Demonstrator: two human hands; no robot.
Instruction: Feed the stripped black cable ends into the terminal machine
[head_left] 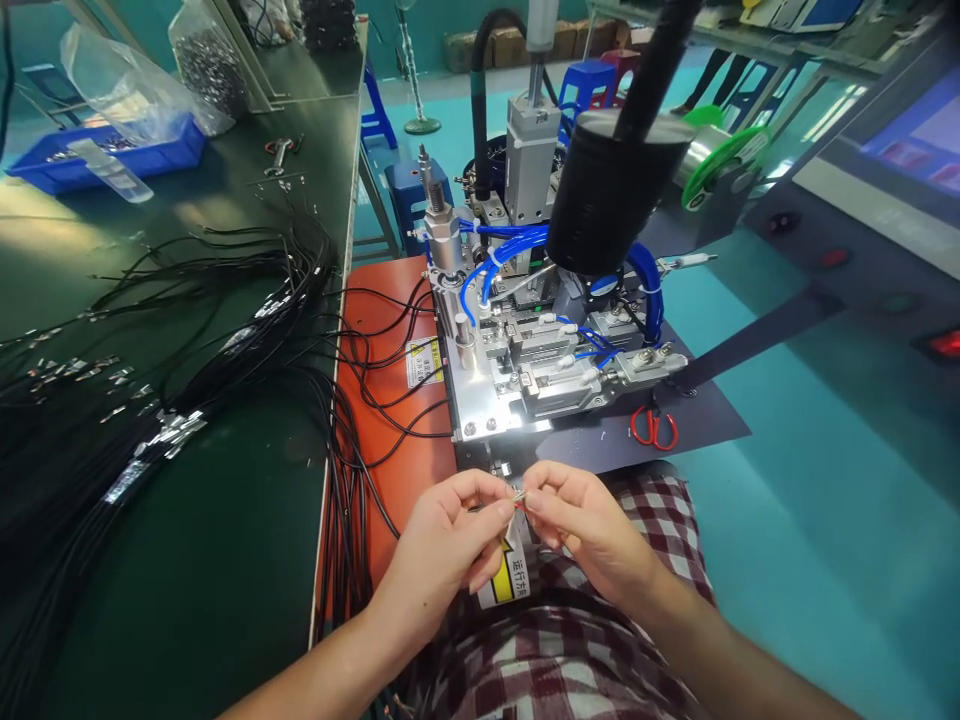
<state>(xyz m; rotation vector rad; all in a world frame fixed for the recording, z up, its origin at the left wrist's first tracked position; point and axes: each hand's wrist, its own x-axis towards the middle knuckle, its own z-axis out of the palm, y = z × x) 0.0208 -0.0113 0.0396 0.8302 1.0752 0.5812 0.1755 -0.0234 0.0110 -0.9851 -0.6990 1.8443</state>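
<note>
Both hands meet in front of the machine's near edge, above my lap. My left hand (461, 530) is closed in a pinch, thumb against forefinger. Facing it, my right hand (574, 510) pinches too. Between the fingertips shows the end of a thin cable (519, 497) with small red and pale wires; its finer details are too small to make out. Just beyond the hands stands a metal bench machine (487, 400) with clamps and blue air tubes. Black cables (360, 480) hang over the table's edge to the left of my left hand.
Bundles of black cables (247, 370) cover the dark green table (225, 580). A blue tray (169, 150) and a wrench (280, 155) lie farther back. Red-handled scissors (654, 428) rest right of the machine. A black cylinder (611, 190) overhangs it. A screen panel (885, 190) stands at right.
</note>
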